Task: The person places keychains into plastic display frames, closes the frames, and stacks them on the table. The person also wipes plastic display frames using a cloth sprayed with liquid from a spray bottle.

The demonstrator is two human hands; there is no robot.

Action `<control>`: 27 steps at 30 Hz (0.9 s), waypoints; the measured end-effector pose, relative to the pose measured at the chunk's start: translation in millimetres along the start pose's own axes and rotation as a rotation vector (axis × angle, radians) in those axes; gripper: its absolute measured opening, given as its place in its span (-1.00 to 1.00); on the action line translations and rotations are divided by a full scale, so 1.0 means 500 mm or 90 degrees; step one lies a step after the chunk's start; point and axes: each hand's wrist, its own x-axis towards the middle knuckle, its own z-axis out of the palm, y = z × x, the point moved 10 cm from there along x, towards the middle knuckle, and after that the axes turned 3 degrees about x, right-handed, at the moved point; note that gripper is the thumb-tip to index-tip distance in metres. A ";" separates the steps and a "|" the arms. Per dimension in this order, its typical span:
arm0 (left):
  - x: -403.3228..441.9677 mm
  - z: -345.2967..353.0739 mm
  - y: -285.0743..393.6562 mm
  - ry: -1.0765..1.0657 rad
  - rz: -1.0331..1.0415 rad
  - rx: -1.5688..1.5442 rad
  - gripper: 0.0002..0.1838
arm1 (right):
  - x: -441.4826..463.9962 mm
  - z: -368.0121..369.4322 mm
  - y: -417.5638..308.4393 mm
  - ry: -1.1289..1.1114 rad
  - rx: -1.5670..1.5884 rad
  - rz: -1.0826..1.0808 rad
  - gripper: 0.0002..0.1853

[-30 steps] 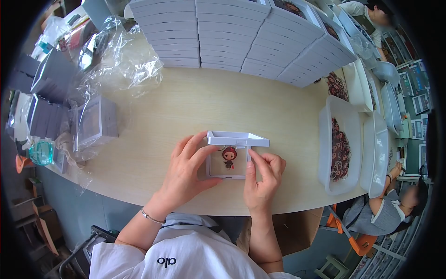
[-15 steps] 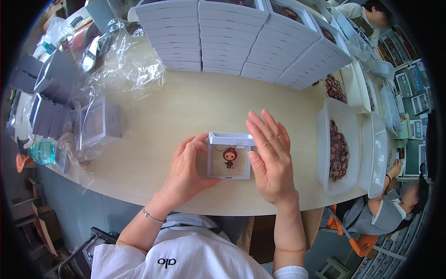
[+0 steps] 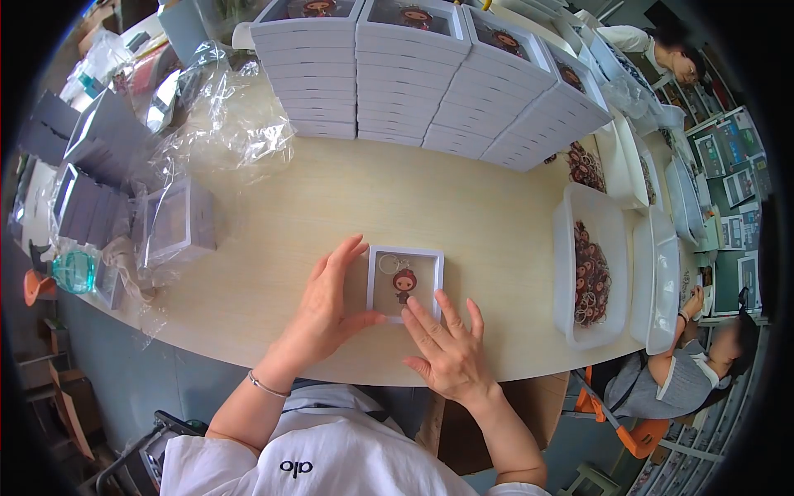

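A small white-framed display case [image 3: 371, 285] lies flat on the table in front of me, its lid down. Through its clear window shows a keychain [image 3: 404, 279] with a red-hooded doll figure and a metal ring. My left hand [image 3: 324, 302] curves beside the case's left side, fingers stretched and thumb at the lower left corner. Over the lower right part of the case, my right hand [image 3: 451, 351] rests with spread fingers, some fingertips on the window and frame. Neither hand is closed around anything.
Tall stacks of filled display cases [image 3: 405, 91] line the back. At right stands a plastic bin [image 3: 562, 289] of keychains [image 3: 591, 277], beside another white bin [image 3: 653, 281]. Clear plastic wrap [image 3: 223, 124] and wrapped cases [image 3: 178, 219] crowd the left. Two people sit or stand at right.
The case's raised lid has come down and is shut. My right hand has moved from a lifted position down onto the case. My left hand stays at its left side, fingers straighter.
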 end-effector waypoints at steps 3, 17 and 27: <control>-0.004 0.000 0.012 0.009 0.000 0.036 0.14 | -0.005 0.004 -0.004 -0.017 0.030 -0.005 -0.27; -0.042 -0.056 -0.017 0.188 0.007 -0.186 -0.29 | 0.117 -0.053 0.055 -0.047 0.209 0.001 0.13; -0.034 -0.237 0.074 0.148 0.126 0.443 -0.47 | 0.376 -0.027 -0.046 0.025 0.126 -0.065 0.07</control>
